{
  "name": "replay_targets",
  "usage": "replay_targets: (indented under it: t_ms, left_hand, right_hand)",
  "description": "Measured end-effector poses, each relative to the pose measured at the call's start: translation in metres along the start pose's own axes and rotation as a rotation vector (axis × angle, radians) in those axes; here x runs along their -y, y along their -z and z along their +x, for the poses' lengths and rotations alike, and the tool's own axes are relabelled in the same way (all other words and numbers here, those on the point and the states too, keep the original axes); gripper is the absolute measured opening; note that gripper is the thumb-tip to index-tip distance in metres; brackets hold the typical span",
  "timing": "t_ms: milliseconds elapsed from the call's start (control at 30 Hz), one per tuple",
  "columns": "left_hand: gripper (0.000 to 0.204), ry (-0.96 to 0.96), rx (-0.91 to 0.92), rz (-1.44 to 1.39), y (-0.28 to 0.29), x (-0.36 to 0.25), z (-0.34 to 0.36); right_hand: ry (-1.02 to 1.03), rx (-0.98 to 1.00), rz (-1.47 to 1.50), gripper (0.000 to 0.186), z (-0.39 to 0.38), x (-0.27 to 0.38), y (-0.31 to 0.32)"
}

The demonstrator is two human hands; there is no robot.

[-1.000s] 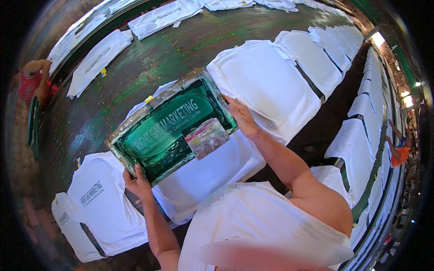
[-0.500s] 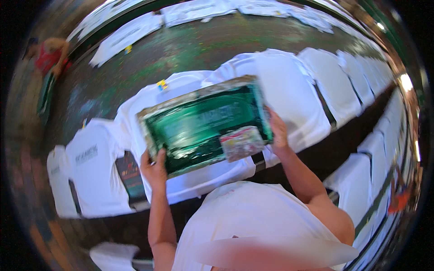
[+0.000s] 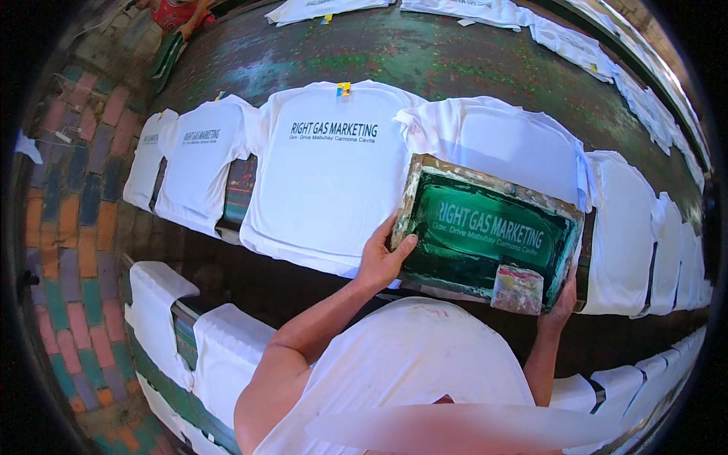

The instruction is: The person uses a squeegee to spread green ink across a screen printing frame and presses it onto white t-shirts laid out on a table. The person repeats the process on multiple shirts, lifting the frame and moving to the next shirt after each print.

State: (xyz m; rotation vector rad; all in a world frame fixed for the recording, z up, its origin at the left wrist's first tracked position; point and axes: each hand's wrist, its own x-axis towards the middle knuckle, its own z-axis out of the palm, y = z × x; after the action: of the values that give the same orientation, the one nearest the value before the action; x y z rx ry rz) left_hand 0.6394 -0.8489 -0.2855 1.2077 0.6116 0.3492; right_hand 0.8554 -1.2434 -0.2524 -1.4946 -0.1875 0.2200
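Observation:
Both hands hold up a screen-printing frame (image 3: 485, 254), a wooden rectangle with green mesh and pale lettering. My left hand (image 3: 385, 254) grips its left end, thumb on the front edge. Around the lower right corner is my right hand (image 3: 560, 302), its fingers partly hidden by the frame. A paint-smeared rectangular block (image 3: 518, 289) rests in the frame's near right part. Left of the frame, a white T-shirt (image 3: 326, 182) with dark lettering across its chest lies flat. Partly behind the frame lies another white T-shirt (image 3: 497, 133), with no print visible on it.
More white shirts (image 3: 623, 227) line the long table to the right, and printed ones (image 3: 203, 159) lie leftward. The dark table (image 3: 364, 57) is paint-spattered. A second row of shirts (image 3: 231, 356) runs behind me. Far left, a person in red (image 3: 176, 14) holds another frame above a multicoloured brick floor (image 3: 83, 250).
My view has swung left, and the frame, still in both hands, now sits further right in it and tilts down to the right. The printed shirt beside it shows fully.

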Motion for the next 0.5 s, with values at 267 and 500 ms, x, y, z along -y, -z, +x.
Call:
replay_targets:
  t_ms: [267,500]
  left_hand:
    - [0.074,-0.006,0.047,0.088,-0.009,0.003,0.004]
    - [0.071,-0.019,0.058,-0.125,-0.007,0.033,0.008]
  right_hand:
    - [-0.039,-0.027,0.042,0.079,-0.006,0.007,0.004]
    - [-0.022,-0.09,-0.111,0.072,0.005,0.045,-0.008]
